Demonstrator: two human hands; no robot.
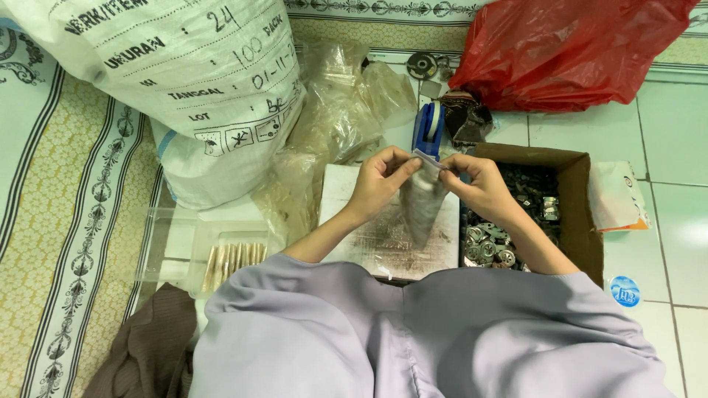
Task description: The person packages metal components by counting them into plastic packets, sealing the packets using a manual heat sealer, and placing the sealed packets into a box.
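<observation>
- Left hand [380, 180]: fingers curled, thumb and forefinger pinched on the top edge of a small clear plastic bag [424, 203], gripping its left side.
- Right hand [479, 184]: likewise closed in a pinch on the right side of the same top edge, so that the two hands meet at the bag's mouth.
- Small clear plastic bag: hangs upright between the hands, narrow and filled with greyish contents too small to tell; it hangs above the right part of a flat white board [346, 195].
- Flat white board: lies on the floor before the person, its surface scuffed with dark marks.
- Cardboard box [575, 199]: open, just right of the board, under the right forearm; holds many small round metal parts [490, 243].
- Blue stapler [428, 129]: stands just beyond the hands, beside a dark small object.
- Red plastic bag [568, 48]: large, crumpled, at upper right on the tiled floor [678, 133].
- White woven sack [199, 81]: large, printed, at upper left, resting partly on a patterned mat [66, 221].
- Crumpled clear plastic sheeting [339, 110]: heaped between the sack and the stapler.
- Clear plastic tray [188, 247]: left of the left forearm, holding a row of pale packets [234, 258].
- Lilac sleeves [442, 332]: fill the foreground.
</observation>
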